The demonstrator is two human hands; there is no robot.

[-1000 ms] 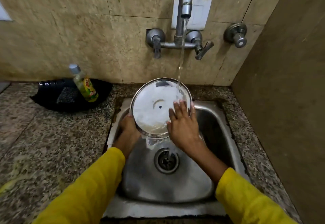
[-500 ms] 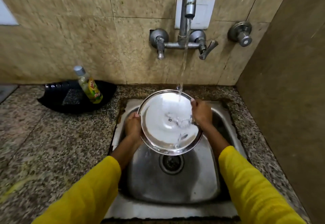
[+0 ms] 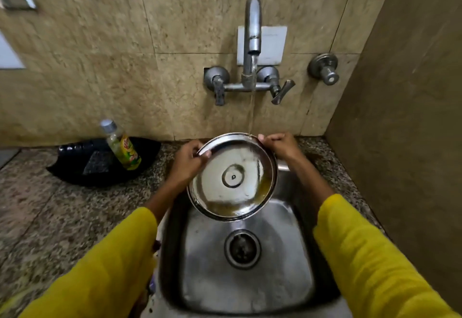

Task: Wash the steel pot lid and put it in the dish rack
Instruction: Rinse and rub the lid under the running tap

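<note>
A round steel pot lid is held tilted over the steel sink, its inner face toward me. My left hand grips the lid's upper left rim. My right hand grips its upper right rim. A thin stream from the wall tap falls onto the lid's top edge, close to my right fingers. No dish rack shows in this view.
A soap bottle with a yellow-green label leans in a black tray on the granite counter left of the sink. Two tap handles and a separate valve stick out from the tiled wall. A brown side wall stands at the right.
My right hand left the lid's face and took its rim. The lid rose toward the tap, and both hands shifted to its upper edge. The water now hits the top rim.
</note>
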